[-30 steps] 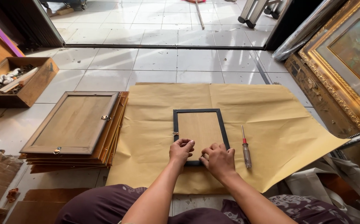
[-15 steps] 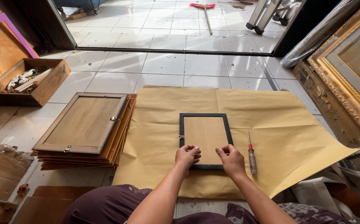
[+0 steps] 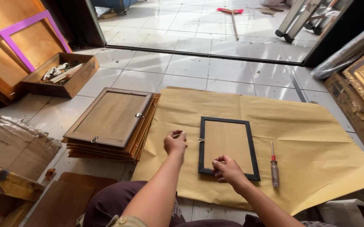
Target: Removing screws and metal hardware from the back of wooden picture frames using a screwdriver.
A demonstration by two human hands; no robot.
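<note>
Frame: black picture frame (image 3: 227, 148) lying back-up on the brown paper sheet (image 3: 316, 138), long axis running away from the person, short near edge close to the paper's near edge.
Right hand: right hand (image 3: 228, 170) rests on the frame's near edge, toward its near left corner, fingers curled together and pressed on the backing board; whether something small is pinched under them cannot be told.
Left hand: left hand (image 3: 175, 142) hovers over bare paper just left of the frame, fingers bent toward the thumb, apparently holding nothing, though a tiny part could be hidden.
Key relation: frame lies to the right of the left hand and directly under the right; the right hand is the one in contact, while the left is level with the small metal hanger (image 3: 200, 140) on the frame's left rail and nearer to it.
Screwdriver: screwdriver (image 3: 274, 166) lies on the paper just right of the frame, parallel to its long side, nearer the right hand.
Surroundings: stack of wooden frames (image 3: 110, 124) sits at the paper's left edge on the tiled floor (image 3: 199, 63); a wooden box (image 3: 60, 75) of odds and a purple frame (image 3: 26, 35) stand farther left.
</note>
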